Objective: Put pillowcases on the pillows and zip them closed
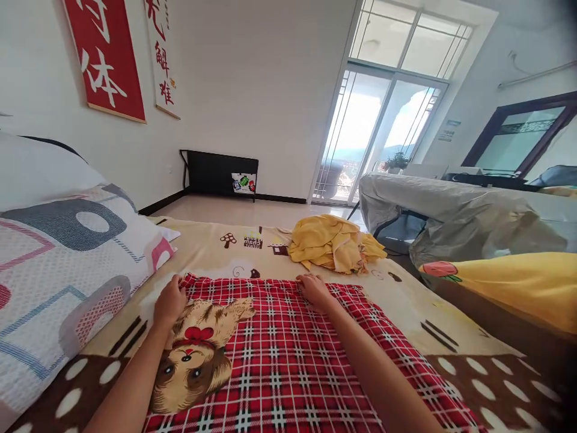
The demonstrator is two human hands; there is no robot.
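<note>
A red plaid blanket [283,361] with a printed puppy in a red bow lies spread on the bed in front of me. My left hand [171,302] pinches its far left corner. Further right along the same far edge, my right hand [314,292] has its fingers closed on the fabric. Beyond that hand, a crumpled yellow cloth [331,243] sits on the bed without touching it. Beneath everything is a cream and brown bed cover [207,240] with printed mushrooms and white ovals.
Patterned pillows [76,264] are piled along the left side. At the right, a yellow fabric [518,285] hangs over the near side, with plastic-covered furniture [460,216] behind it. A black folded panel [220,173] leans on the far wall, near glass doors [374,126].
</note>
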